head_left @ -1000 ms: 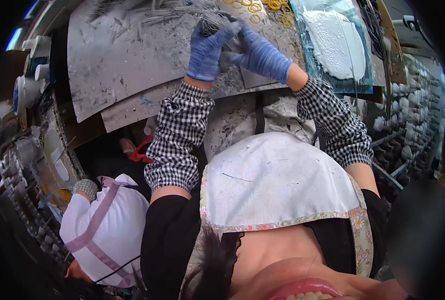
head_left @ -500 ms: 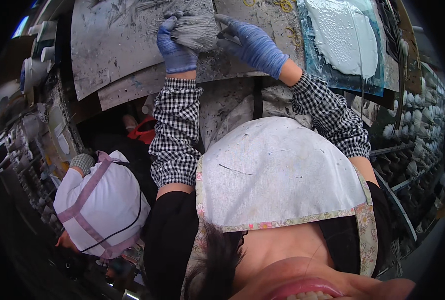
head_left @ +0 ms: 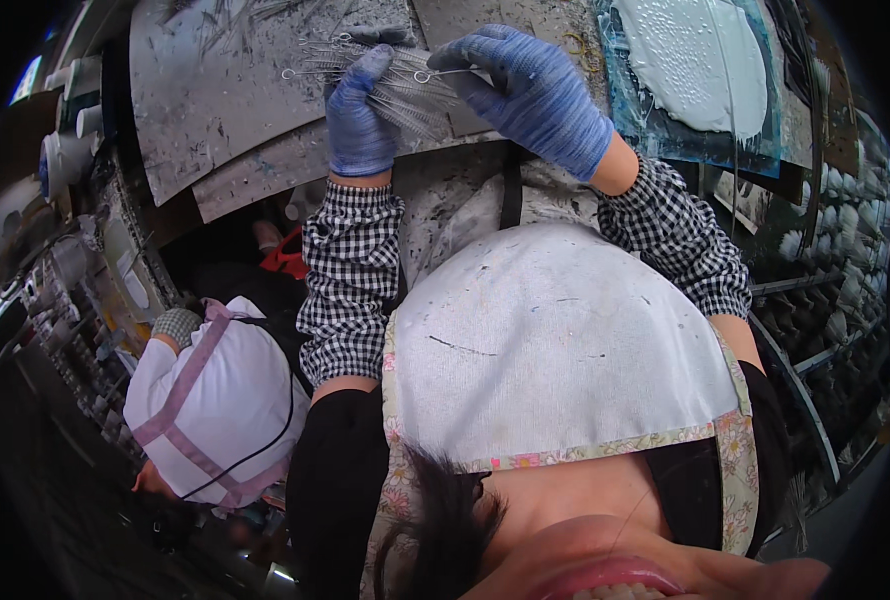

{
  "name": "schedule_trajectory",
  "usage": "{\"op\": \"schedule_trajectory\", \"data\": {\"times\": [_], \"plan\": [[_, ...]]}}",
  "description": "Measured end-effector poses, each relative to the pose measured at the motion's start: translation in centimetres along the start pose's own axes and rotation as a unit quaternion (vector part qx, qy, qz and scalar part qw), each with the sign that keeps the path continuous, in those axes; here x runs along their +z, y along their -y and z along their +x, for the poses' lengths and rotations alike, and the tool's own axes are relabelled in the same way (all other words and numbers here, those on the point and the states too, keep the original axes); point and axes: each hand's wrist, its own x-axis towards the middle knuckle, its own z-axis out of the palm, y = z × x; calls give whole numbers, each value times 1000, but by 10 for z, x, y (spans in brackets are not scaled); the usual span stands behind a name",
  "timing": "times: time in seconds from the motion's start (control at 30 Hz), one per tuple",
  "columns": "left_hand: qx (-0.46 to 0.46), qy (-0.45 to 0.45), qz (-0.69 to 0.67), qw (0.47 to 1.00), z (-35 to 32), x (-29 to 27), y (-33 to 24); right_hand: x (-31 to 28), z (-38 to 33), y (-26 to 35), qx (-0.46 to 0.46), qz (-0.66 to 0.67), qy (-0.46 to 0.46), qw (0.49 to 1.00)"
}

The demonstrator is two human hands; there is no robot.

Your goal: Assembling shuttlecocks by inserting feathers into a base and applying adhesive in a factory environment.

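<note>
My left hand (head_left: 362, 115), in a blue knitted glove, is closed round a loose bundle of thin grey looped-wire brushes (head_left: 412, 98). Small metal rings stick out at the bundle's far and left sides, and the bristly parts fan out to the right of my thumb. My right hand (head_left: 540, 90), gloved alike, has its fingers pinched on one wire just right of the bundle. That wire ends in a ring (head_left: 422, 76) lying over the bundle; the rest of it is hidden by my fingers. Both hands are above the stained grey board (head_left: 235, 115).
A slab of thick white paste (head_left: 695, 65) covers a blue-edged plate (head_left: 655, 145) at the right. Yellow rings (head_left: 578, 45) lie beside it. Racks with white brush-like tufts (head_left: 845, 230) stand far right. Another person in a white and mauve apron (head_left: 215, 400) is at the left.
My right hand has moved nearer the bundle and turned, its spread fingers now pinching one wire. Ring ends now show on the bundle, which my left hand has turned and fanned.
</note>
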Motion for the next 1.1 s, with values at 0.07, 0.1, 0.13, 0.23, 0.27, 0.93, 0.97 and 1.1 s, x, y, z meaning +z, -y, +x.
{"op": "schedule_trajectory", "data": {"times": [0.07, 0.1, 0.13, 0.23, 0.27, 0.93, 0.97, 1.1], "plan": [[-1, 38, 39, 999, -4, 4, 2, 4, -3, -6, 8, -9, 24, 1000], [-2, 38, 38, 999, -6, 6, 2, 8, -4, -7, 12, -15, 47, 999], [-16, 44, 41, 998, -10, 8, 1, 9, -5, -6, 13, -16, 48, 999], [-25, 61, 52, 996, -18, 4, 0, 7, -4, 4, 41, -43, 92, 994], [-22, 80, 60, 995, -18, 1, 2, 8, -4, 5, 58, -57, 109, 991], [-208, 163, 103, 959, -38, -40, 11, -15, -36, -20, 120, -5, 211, 970], [-197, 136, 67, 969, -38, -33, 11, -16, -33, -15, 120, -4, 210, 970], [-209, 111, 26, 971, -38, -41, 13, -11, -33, -10, 148, -61, 204, 966]]}}
